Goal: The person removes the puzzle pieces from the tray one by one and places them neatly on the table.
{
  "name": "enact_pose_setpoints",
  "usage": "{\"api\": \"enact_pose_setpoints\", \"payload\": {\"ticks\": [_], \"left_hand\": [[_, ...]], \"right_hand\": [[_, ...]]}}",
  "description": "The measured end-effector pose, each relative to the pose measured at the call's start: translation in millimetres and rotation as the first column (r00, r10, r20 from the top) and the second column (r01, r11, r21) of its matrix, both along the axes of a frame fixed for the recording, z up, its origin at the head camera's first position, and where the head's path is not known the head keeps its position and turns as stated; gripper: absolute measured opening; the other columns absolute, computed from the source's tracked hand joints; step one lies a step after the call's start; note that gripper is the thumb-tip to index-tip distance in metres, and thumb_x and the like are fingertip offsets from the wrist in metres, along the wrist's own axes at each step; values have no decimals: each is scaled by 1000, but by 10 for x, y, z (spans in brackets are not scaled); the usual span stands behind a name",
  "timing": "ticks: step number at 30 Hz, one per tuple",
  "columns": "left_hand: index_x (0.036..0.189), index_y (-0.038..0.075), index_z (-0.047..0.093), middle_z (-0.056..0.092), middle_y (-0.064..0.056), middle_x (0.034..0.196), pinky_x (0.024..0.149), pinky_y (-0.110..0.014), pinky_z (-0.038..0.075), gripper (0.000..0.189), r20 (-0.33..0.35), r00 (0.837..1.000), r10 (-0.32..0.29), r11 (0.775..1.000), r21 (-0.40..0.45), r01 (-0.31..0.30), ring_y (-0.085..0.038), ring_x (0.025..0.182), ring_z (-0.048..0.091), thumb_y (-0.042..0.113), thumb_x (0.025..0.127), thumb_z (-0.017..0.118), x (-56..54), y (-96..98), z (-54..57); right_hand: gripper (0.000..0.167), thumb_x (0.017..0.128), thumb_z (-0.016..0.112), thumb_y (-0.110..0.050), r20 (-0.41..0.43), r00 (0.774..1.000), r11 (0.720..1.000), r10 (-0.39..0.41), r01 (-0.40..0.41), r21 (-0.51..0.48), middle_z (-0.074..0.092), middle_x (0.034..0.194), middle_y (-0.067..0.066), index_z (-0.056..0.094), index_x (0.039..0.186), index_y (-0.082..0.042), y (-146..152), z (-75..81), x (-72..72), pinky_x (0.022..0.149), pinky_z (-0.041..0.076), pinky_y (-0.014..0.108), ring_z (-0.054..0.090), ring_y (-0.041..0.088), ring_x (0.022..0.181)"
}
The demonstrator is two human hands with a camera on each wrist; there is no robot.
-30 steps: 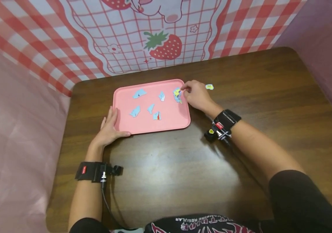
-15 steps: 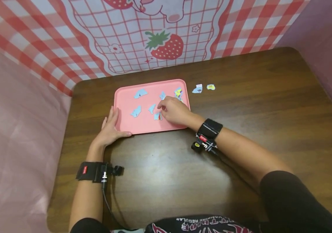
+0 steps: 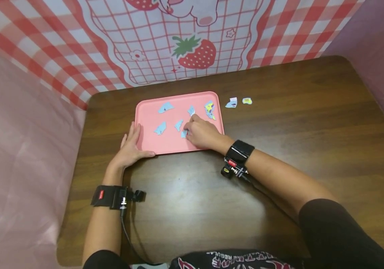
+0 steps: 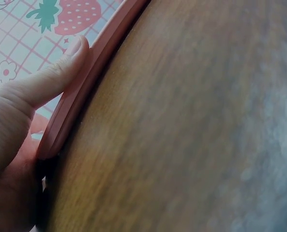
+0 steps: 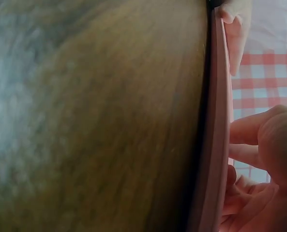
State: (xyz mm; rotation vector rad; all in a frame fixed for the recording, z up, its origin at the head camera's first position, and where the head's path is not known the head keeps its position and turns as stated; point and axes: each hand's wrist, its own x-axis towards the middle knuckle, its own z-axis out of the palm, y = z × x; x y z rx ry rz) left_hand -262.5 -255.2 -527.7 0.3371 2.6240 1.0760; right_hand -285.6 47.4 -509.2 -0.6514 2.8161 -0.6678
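Note:
A pink tray [image 3: 148, 144] holds several flat, irregular light-blue paper pieces, including one piece with yellow and purple print [image 3: 209, 109] at its right end. My left hand [image 3: 129, 149] rests on the tray's front left corner, its straight thumb [image 4: 61, 72] along the front rim and its fingers over the left rim. My right hand [image 3: 202, 131] reaches over the front right of the tray, with curled thumb and fingertips pinching a light-blue piece [image 3: 183, 134], partly hidden by them. In the right wrist view, the right fingers [image 5: 245, 133] point down behind the tray rim.
Just right of the tray, on the brown wooden table [image 3: 192, 209], lie a light-blue and white piece [image 3: 232, 102] and a small yellow piece [image 3: 247, 101]. A strawberry-print cloth [image 3: 196, 52] hangs behind the table. Cables trail from both wrist cameras.
My right hand has moved from the tray's right edge leftward and down to the front piece, uncovering the blue and white piece on the table. My left hand has stayed at the tray corner.

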Motion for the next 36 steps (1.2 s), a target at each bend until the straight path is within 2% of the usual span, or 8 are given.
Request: {"api": "enact_pose_setpoints", "payload": {"ticks": [8, 16, 22, 28, 30, 32, 36], "left_hand": [[162, 8, -1, -19, -8, 167, 119, -49, -13, 127, -4, 1000, -1, 1000, -4, 1, -27, 153, -12, 34, 76, 90, 15, 18, 4], [162, 8, 0, -20, -9, 166, 119, -51, -13, 127, 18, 1000, -10, 1000, -24, 11, -28, 153, -13, 40, 76, 89, 86, 18, -38], [162, 9, 0, -21, -6, 166, 119, -51, -12, 126, -19, 1000, -20, 999, -43, 20, -25, 153, -14, 41, 78, 88, 11, 2, 11], [162, 10, -1, -22, -5, 166, 119, -51, -13, 127, -16, 1000, -17, 999, -40, 16, -25, 152, -16, 39, 77, 88, -30, 5, 39], [162, 10, -1, -21, -4, 166, 119, -51, -12, 127, -9, 1000, -10, 999, -42, 10, -25, 152, -15, 39, 77, 89, -18, 7, 35], [162, 10, 0, -20, -4, 167, 119, -51, -12, 127, -5, 1000, -4, 999, -43, 4, -25, 153, -15, 39, 76, 89, -3, 9, 27], [162, 10, 0, -20, -4, 167, 119, -51, -12, 127, -2, 1000, -4, 999, -48, 4, -24, 153, -15, 39, 76, 89, 15, 16, 15]], "right_hand": [[28, 93, 70, -21, 1, 1000, 1000, -16, 16, 1, 56, 114, 6, 68, 120, -13, -29, 14, 24, 73, 51, 42, 60, 23, 88], [15, 91, 70, -14, -106, 994, 1000, -4, 1, -28, 62, 101, 2, 66, 104, -12, -9, -16, 117, 69, 52, 41, 61, 21, 84], [3, 90, 69, -11, -219, 976, 998, 1, -14, -58, 63, 88, 1, 67, 91, -10, 0, 82, 82, 65, 52, 39, 60, 19, 79], [8, 92, 70, -14, -234, 972, 998, 8, -23, -59, 64, 81, -2, 66, 85, -13, 24, 132, 85, 63, 51, 38, 60, 17, 74], [6, 92, 71, -15, -226, 974, 998, 8, -23, -65, 65, 81, -1, 67, 88, -13, 32, 127, 98, 63, 51, 38, 60, 17, 74], [8, 92, 72, -15, -210, 978, 997, 4, -21, -79, 68, 87, 0, 69, 98, -12, 41, 113, 111, 66, 52, 37, 63, 17, 78], [34, 92, 70, -12, -172, 985, 995, -11, -7, -104, 72, 111, 4, 67, 126, -14, 83, 75, 131, 75, 54, 40, 67, 21, 99]]}}
